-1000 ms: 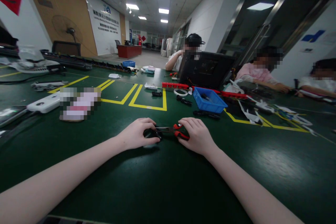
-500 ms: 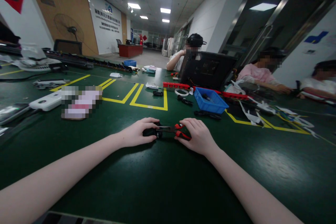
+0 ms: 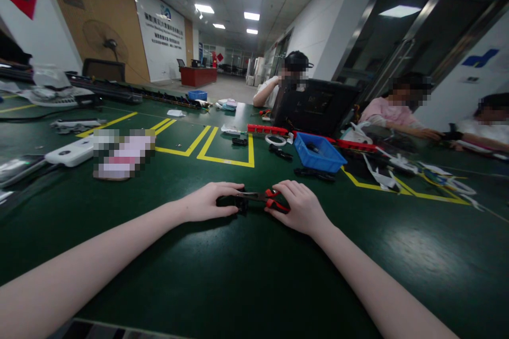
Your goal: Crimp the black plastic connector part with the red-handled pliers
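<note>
Nearer than the blue bin [image 3: 320, 156], left hand [image 3: 209, 202]: half-curled, pinching a small black part [image 3: 242, 205].
Black part: probably light, stiff; best held by its sides.
Right hand [image 3: 297, 205]: partly closed round red-handled pliers [image 3: 260, 197].

- Table [image 3: 254, 275]: pliers [image 3: 259, 197] between left hand [image 3: 209, 202] and right hand [image 3: 300, 206], tips toward the left.
- Beyond the right hand: a bin [image 3: 320, 161], cable [image 3: 314, 174] just before it.
- Behind the bin: a large box [image 3: 314, 106], a person [image 3: 267, 91] behind that.
- Far back, left: a desk [image 3: 198, 77].
</note>
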Demonstrator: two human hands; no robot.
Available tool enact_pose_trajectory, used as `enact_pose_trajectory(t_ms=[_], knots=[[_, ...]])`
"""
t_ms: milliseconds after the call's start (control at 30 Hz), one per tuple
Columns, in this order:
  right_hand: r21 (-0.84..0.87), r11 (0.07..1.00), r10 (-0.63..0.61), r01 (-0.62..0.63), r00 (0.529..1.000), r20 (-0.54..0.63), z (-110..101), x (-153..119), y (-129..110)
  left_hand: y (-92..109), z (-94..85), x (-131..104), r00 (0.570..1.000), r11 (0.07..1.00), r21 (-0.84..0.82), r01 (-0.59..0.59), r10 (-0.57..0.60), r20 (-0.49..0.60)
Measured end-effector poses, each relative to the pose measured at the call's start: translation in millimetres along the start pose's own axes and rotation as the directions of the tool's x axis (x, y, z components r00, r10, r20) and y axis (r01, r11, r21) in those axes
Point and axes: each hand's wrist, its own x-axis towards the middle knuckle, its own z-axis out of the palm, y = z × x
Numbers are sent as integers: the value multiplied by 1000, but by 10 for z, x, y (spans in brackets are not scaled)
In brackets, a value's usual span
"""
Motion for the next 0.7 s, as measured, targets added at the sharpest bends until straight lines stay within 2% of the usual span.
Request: enact_pose_trajectory(t_ms=[267, 533, 700], knots=[[-15, 999, -29, 30, 999, 14, -1, 7, -25, -37, 20, 1, 999, 1000, 1, -22, 22, -35], [-34, 999, 5, -6, 1000, -26, -25, 10, -4, -37, 23, -10, 999, 1000, 10, 4, -4, -36], [-35, 999, 20, -20, 1000, -6, -11, 24, -15, -45, 28, -4, 999, 1000, -3, 7, -7, -43]])
